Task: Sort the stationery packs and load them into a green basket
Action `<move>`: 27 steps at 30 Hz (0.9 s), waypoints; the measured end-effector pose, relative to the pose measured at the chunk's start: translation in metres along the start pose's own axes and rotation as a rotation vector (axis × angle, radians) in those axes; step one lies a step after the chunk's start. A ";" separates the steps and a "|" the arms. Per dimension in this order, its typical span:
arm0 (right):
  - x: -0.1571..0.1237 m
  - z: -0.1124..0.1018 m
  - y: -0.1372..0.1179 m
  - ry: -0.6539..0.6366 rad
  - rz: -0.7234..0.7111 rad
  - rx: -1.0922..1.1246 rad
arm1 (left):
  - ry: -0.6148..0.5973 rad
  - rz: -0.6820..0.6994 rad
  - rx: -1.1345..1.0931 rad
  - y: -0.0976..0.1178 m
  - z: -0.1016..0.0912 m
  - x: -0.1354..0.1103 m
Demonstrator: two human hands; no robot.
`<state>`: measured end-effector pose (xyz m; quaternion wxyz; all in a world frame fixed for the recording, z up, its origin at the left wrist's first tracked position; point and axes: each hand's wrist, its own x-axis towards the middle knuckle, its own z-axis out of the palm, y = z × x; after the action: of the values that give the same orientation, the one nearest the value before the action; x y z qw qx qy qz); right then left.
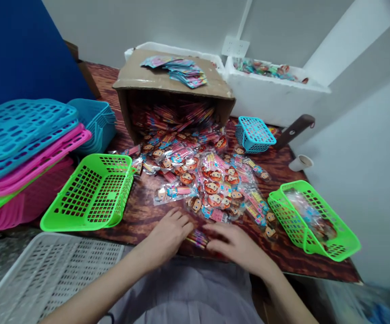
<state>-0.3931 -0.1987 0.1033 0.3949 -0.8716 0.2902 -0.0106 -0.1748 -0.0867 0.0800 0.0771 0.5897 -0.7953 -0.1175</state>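
Grey garment (188,292); left hand (171,231) and right hand (233,245), half-curled, grip unclear, are flanking sticks (198,239); basket (345,247) right of remaining packet heap (211,186) is holding some.

Soft, cool, fairly even light. Glints fleck the packets (213,186) just beyond the hands (170,233); farther ahead, the box (154,81) is dark inside. The right hand (233,243) is motion-blurred; the view's edges look stretched.

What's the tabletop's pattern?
The tabletop has reddish-brown wood grain, best seen in the head view.
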 end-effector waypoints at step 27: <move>-0.060 -0.004 0.116 0.375 0.630 -0.067 | -0.004 -0.038 -0.062 0.013 -0.001 -0.024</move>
<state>-0.5012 -0.2307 0.0381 0.2901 -0.7348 0.6119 -0.0384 -0.1792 -0.0605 0.0847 0.0913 0.6019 -0.7800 -0.1448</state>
